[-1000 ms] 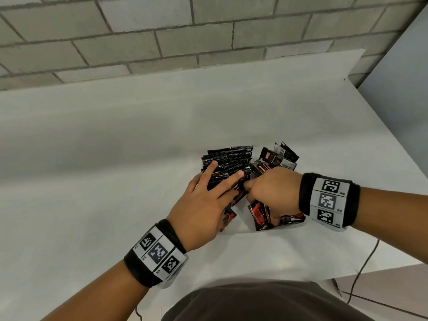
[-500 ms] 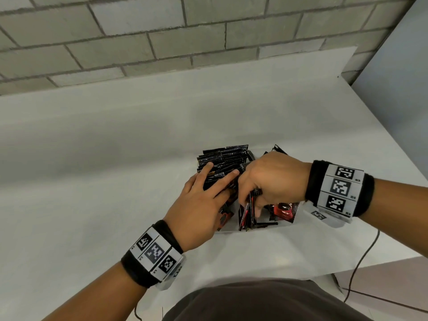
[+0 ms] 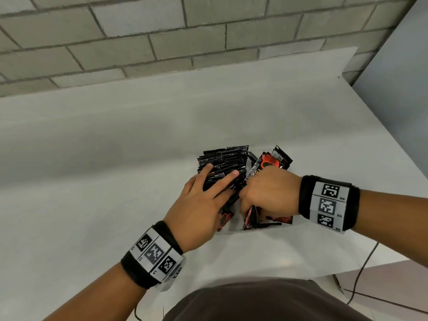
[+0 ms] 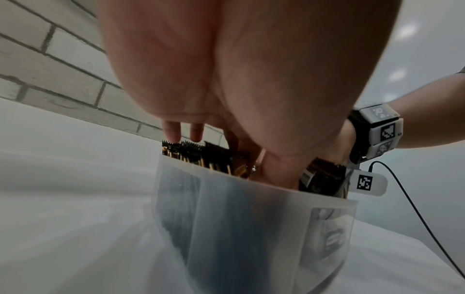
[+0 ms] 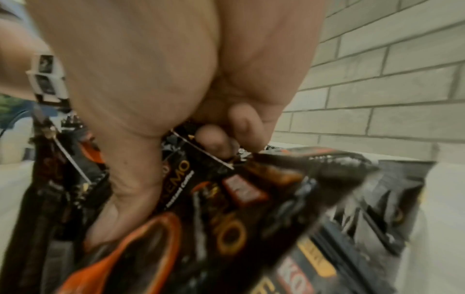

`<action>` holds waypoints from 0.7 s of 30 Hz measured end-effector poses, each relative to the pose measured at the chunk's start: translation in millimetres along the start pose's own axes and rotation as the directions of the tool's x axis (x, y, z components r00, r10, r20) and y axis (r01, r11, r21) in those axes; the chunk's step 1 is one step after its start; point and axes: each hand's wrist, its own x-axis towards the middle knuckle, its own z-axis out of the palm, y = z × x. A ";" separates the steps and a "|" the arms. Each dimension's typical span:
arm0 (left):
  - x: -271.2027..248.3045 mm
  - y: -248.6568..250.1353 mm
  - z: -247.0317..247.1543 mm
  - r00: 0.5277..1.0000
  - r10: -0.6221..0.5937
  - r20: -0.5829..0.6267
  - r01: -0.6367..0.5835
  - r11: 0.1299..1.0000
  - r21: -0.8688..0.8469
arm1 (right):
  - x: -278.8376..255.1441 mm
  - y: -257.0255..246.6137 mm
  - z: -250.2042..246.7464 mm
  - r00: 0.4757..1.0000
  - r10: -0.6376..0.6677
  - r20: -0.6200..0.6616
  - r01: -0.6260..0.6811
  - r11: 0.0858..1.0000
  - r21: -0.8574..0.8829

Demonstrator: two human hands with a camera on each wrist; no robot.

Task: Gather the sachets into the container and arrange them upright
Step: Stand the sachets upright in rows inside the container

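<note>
Sachets (image 3: 222,163) sit in the container (image 4: 251,228), a translucent plastic tub on the white table (image 3: 115,170), near its near-right part. Left block of sachets stands upright on edge, packed tight, serrated tops showing above the rim in the left wrist view. Right side is messier: several black-and-orange sachets (image 3: 268,162) lean tilted at the far right, a few more stand or lean at the near edge under the right hand. Left hand (image 3: 199,209) lies flat over the upright block, fingers (image 3: 208,169) straight and spread, tips resting on the sachet tops; not gripping anything. Left thumb reaches down into the gap between the two groups, per the left wrist view. Right hand (image 3: 268,193) is just beside the left, knuckles up, fingers curled down into the right side of the tub. Right wrist view shows its fingers (image 5: 214,139) and thumb closed round a loose bundle of sachets (image 5: 226,199), packs fanned and tilted, picture blurred. Exact count in that hold cannot be told. Both wrists carry black bands with white marker tags (image 3: 328,202). Thin black cable (image 3: 361,272) hangs off the near-right table edge. Grey brick wall (image 3: 162,38) runs along the far side.
</note>
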 end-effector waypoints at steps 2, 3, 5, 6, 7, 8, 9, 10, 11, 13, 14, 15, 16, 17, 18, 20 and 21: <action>0.2 -0.4 1.1 1.000 -0.001 0.002 0.001 1.000 0.006 | -2.3 3.6 -4.1 0.998 0.035 -0.046 -0.030 0.996 0.086; 0.4 -0.4 1.7 1.000 -0.001 0.000 0.001 1.000 0.009 | -3.4 5.1 -6.4 0.996 0.054 -0.067 -0.045 0.990 0.135; 0.6 -0.5 2.3 1.000 -0.001 -0.009 0.001 1.000 0.009 | -5.4 7.7 -9.9 0.989 0.096 -0.109 -0.068 0.969 0.237; 0.6 -0.4 2.6 1.000 0.000 -0.014 0.000 1.000 0.005 | -6.6 8.7 -10.8 0.984 0.123 -0.130 -0.080 0.952 0.295; 0.9 -0.1 2.8 1.000 0.000 -0.015 0.000 1.000 -0.001 | -8.2 10.1 -11.0 0.977 0.149 -0.151 -0.088 0.934 0.346; 0.8 0.3 3.1 1.000 0.000 -0.014 0.000 1.000 -0.007 | -9.7 11.4 -10.8 0.969 0.174 -0.174 -0.096 0.919 0.383; 0.6 0.5 3.3 1.000 0.000 -0.016 0.000 1.000 -0.014 | -11.0 12.6 -10.5 0.960 0.199 -0.198 -0.103 0.906 0.411; 0.3 0.6 3.2 1.000 0.000 -0.027 0.000 1.000 -0.018 | -12.9 13.0 -11.2 0.950 0.224 -0.219 -0.107 0.889 0.446; 0.2 0.8 2.8 0.999 0.003 -0.043 -0.004 1.000 -0.020 | -15.2 13.0 -13.0 0.938 0.250 -0.238 -0.105 0.864 0.493; 0.3 0.9 2.6 0.997 0.012 -0.079 -0.014 1.000 -0.014 | -20.2 11.9 -18.6 0.916 0.301 -0.265 -0.087 0.793 0.603; 0.2 0.9 2.6 0.996 0.015 -0.089 -0.016 1.000 -0.010 | -22.9 10.8 -21.9 0.907 0.320 -0.273 -0.062 0.743 0.666; 0.1 1.0 2.4 0.995 0.016 -0.095 -0.016 1.000 -0.006 | -25.5 9.8 -25.4 0.898 0.335 -0.284 -0.023 0.682 0.731; 0.0 1.0 2.2 0.995 0.015 -0.098 -0.016 1.000 -0.005 | -27.7 9.3 -28.6 0.887 0.352 -0.299 0.023 0.614 0.789; -0.4 0.8 2.2 0.995 0.014 -0.096 -0.016 1.000 -0.013 | -30.0 9.6 -32.0 0.872 0.373 -0.317 0.068 0.549 0.833; -0.7 0.3 2.6 0.996 0.012 -0.087 -0.015 0.999 -0.029 | -32.4 10.8 -35.4 0.856 0.396 -0.332 0.106 0.493 0.863; -1.0 -2.1 3.9 0.998 0.011 -0.068 -0.015 0.998 -0.061 | -37.1 14.1 -41.8 0.820 0.447 -0.358 0.167 0.411 0.896; -1.1 -3.3 4.6 0.998 0.012 -0.055 -0.016 0.997 -0.070 | -39.7 15.9 -44.5 0.796 0.473 -0.377 0.196 0.387 0.901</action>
